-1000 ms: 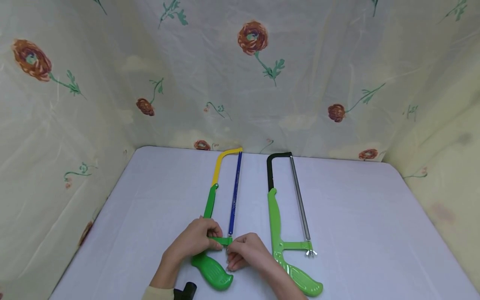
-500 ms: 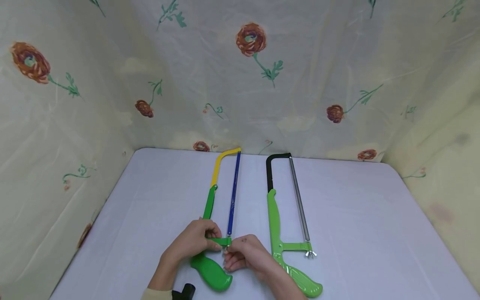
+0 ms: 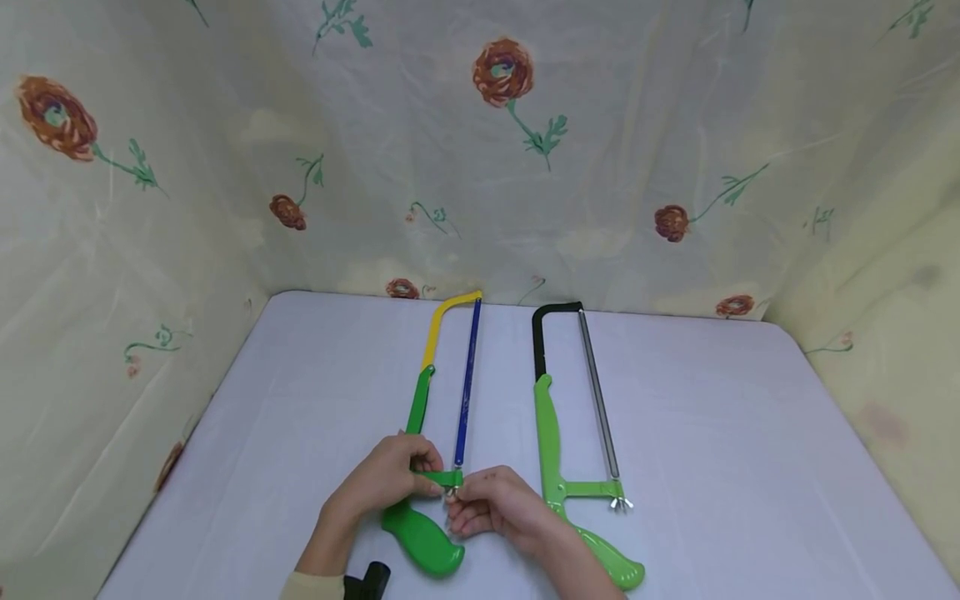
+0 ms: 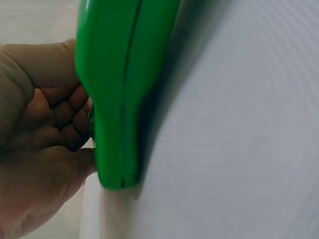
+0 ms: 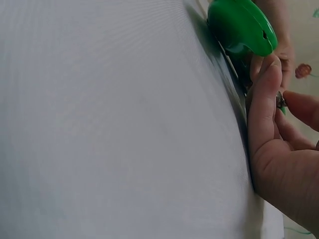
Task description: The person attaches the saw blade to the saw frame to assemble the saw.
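A hacksaw with a green handle [image 3: 426,542], yellow front bow and blue blade [image 3: 468,383] lies on the table, its blade fitted along the right side. My left hand [image 3: 390,475] grips its green frame around the short crossbar [image 3: 442,478], thumb on the near side. At the crossbar's end, my right hand [image 3: 498,504] pinches a small metal wing nut [image 5: 280,101] between thumb and fingers. In the left wrist view the handle [image 4: 119,89] covers part of the left hand. The left fingertips behind the frame are hidden.
A second hacksaw, light green [image 3: 550,433] with a black bow and grey blade, lies to the right, its handle partly behind my right forearm. White cloth covers the table [image 3: 712,450]. Flowered curtains [image 3: 375,125] stand along the back and sides.
The right fingers have shifted slightly at the wing nut, which now shows more between the hands. The left hand and both hacksaws stay in place.
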The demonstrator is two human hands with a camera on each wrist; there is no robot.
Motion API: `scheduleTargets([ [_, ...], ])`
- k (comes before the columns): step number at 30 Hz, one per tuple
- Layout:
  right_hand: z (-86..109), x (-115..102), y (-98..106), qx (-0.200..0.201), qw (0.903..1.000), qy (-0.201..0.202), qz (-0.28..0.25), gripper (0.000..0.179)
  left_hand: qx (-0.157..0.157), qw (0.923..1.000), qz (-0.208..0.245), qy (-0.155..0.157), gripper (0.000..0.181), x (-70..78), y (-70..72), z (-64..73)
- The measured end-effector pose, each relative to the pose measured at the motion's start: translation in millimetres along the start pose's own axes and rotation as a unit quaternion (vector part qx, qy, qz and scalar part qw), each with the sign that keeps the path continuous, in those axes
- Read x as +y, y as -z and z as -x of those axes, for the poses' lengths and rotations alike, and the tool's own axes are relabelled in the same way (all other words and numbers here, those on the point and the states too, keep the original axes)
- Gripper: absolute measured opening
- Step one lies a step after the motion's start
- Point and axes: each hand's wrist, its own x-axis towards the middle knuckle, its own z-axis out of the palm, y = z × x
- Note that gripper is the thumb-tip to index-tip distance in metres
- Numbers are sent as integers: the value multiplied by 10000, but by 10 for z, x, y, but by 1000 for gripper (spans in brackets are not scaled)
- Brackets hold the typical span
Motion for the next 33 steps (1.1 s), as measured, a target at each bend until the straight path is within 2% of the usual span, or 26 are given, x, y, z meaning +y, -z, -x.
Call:
scheduleTargets([
  [18,21,-9,65,-396,9990,-91,-179,28,10,9999,130,43,19,31,3,17],
  [33,26,-3,-6,23,9995,0,303,32,-10,10000,31,-33,19,10,6,2],
])
